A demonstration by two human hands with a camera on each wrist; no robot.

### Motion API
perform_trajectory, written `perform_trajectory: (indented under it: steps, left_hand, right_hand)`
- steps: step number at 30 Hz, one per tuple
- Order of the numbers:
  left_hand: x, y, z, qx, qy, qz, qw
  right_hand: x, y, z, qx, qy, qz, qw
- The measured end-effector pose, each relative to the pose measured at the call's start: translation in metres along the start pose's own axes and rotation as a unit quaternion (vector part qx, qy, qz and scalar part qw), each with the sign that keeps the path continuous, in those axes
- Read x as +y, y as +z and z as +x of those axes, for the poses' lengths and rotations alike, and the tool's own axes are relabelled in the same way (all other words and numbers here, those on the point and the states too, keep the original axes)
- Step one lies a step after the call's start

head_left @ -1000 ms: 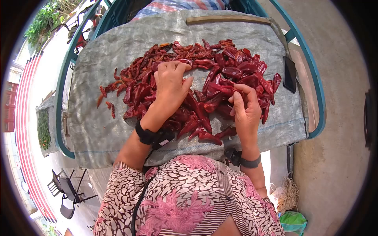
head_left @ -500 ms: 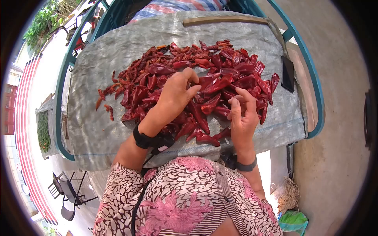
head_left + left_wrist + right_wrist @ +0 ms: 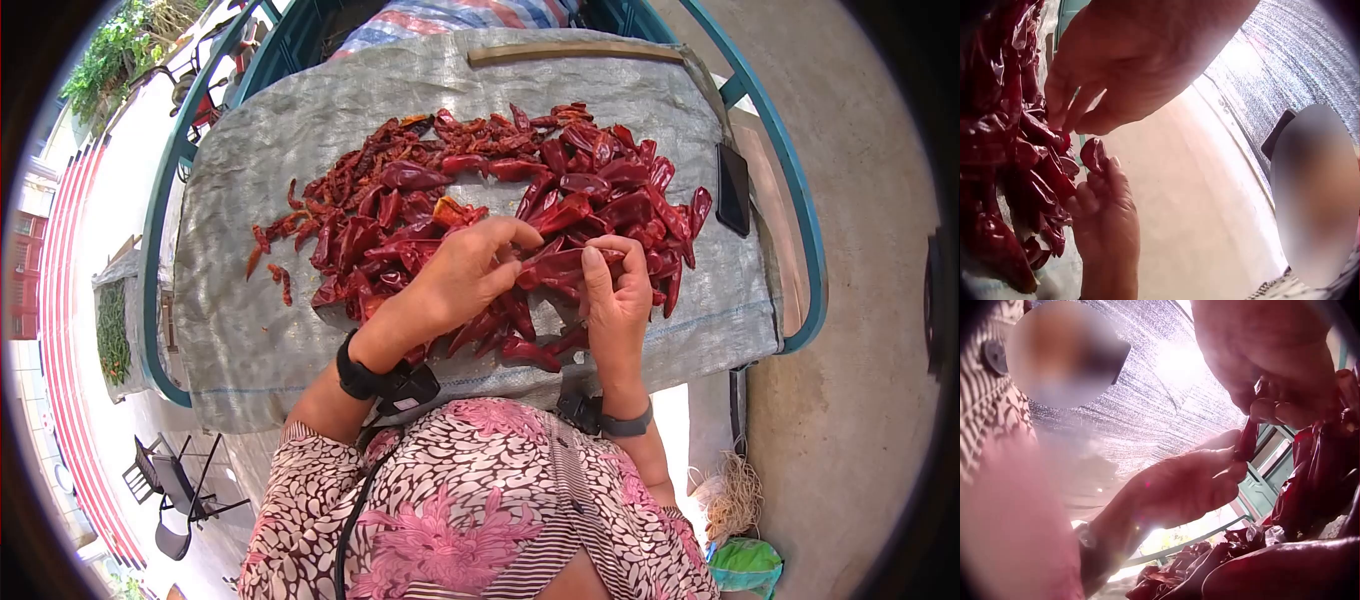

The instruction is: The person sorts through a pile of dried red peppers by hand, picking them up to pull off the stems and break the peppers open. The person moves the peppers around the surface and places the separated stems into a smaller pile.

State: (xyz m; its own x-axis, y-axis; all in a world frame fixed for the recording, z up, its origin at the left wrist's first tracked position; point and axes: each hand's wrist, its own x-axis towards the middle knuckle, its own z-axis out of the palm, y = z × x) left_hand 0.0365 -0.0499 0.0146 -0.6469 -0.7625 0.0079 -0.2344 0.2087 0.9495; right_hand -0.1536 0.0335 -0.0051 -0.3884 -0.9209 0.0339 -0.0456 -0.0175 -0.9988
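Observation:
My right hand (image 3: 615, 310) pinches a glossy dried red chili pepper (image 3: 555, 268) between thumb and fingers, just above the near right part of the pile. At the pepper's other end, my left hand (image 3: 455, 280) closes its thumb and index finger. The right wrist view shows that red chili pepper (image 3: 1247, 439) spanning the gap between both hands. In the left wrist view it stands up from the right hand's fingertips (image 3: 1115, 164), close below the left fingers. A heap of red chili peppers (image 3: 625, 172) spreads under and around the hands, with an orange-red one (image 3: 450, 212) beyond the left hand.
Smaller, shrivelled chilies (image 3: 365, 160) lie along the heap's far left side. Everything rests on a grey woven sheet (image 3: 260, 130) framed by teal rails (image 3: 785, 180). A black phone (image 3: 732, 190) lies at the right edge, and a wooden strip (image 3: 575, 50) at the far edge.
My left hand has come from the far middle of the heap, nearer and rightward, to the right hand. The right hand's fingers, loosely spread half a second ago, now pinch a chili pepper.

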Motion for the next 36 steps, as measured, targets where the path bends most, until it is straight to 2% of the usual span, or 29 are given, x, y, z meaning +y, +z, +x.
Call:
perform_trajectory:
  steps: [2, 3, 4, 6, 8, 13, 16, 19, 21, 23, 25, 28, 31, 32, 35, 36]
  left_hand:
    - [-0.021, -0.014, 0.013, 0.088, 0.071, 0.185, 0.976]
    - [-0.032, -0.021, 0.021, 0.132, 0.106, 0.276, 0.946]
    - [-0.040, -0.028, 0.029, 0.143, 0.098, 0.317, 0.932]
    - [-0.053, -0.039, 0.045, 0.166, 0.082, 0.394, 0.900]
    - [-0.080, -0.045, 0.062, 0.139, 0.077, 0.427, 0.890]
    - [-0.089, -0.046, 0.081, 0.085, 0.042, 0.496, 0.863]
    - [-0.078, -0.046, 0.070, 0.203, 0.173, 0.431, 0.862]
    - [-0.041, -0.035, 0.052, 0.202, 0.080, 0.240, 0.946]
    - [-0.030, -0.024, 0.039, 0.211, 0.030, 0.128, 0.969]
    - [-0.018, -0.015, 0.027, 0.214, -0.007, -0.012, 0.977]
    - [-0.005, -0.006, 0.016, 0.205, -0.031, -0.178, 0.962]
    - [0.004, 0.003, -0.001, 0.126, 0.021, -0.312, 0.941]
    - [-0.004, 0.021, -0.012, 0.116, 0.024, -0.279, 0.953]
    - [-0.005, 0.023, -0.016, 0.132, 0.032, -0.264, 0.955]
    - [-0.025, 0.032, -0.019, 0.120, 0.042, -0.249, 0.960]
    - [-0.024, 0.030, -0.022, 0.114, 0.027, -0.217, 0.969]
  right_hand:
    - [-0.009, 0.001, 0.005, 0.027, -0.016, 0.001, 1.000]
    - [-0.013, 0.002, 0.008, 0.039, -0.025, 0.002, 0.999]
    - [-0.011, -0.002, 0.012, 0.018, -0.030, 0.015, 0.999]
    - [-0.015, 0.001, 0.013, 0.043, -0.048, 0.049, 0.997]
    - [-0.016, 0.000, 0.013, 0.051, -0.050, 0.059, 0.996]
    - [-0.009, 0.002, 0.004, -0.005, -0.039, 0.037, 0.999]
    - [-0.004, 0.004, 0.003, -0.011, -0.047, 0.009, 0.999]
    - [-0.003, 0.007, 0.003, -0.032, -0.064, -0.063, 0.995]
    - [-0.010, 0.010, 0.000, -0.053, -0.053, -0.099, 0.992]
    - [-0.009, 0.014, 0.000, -0.076, -0.060, -0.163, 0.982]
    - [-0.006, 0.017, -0.002, -0.081, -0.062, -0.179, 0.979]
    - [-0.010, 0.021, -0.010, -0.088, -0.037, -0.168, 0.981]
    - [-0.014, 0.024, -0.017, -0.089, 0.013, -0.107, 0.990]
    - [-0.001, 0.022, -0.017, -0.074, -0.044, -0.113, 0.990]
    - [-0.008, 0.024, -0.022, -0.073, -0.026, -0.041, 0.996]
    - [-0.008, 0.023, -0.022, -0.076, -0.033, -0.055, 0.995]
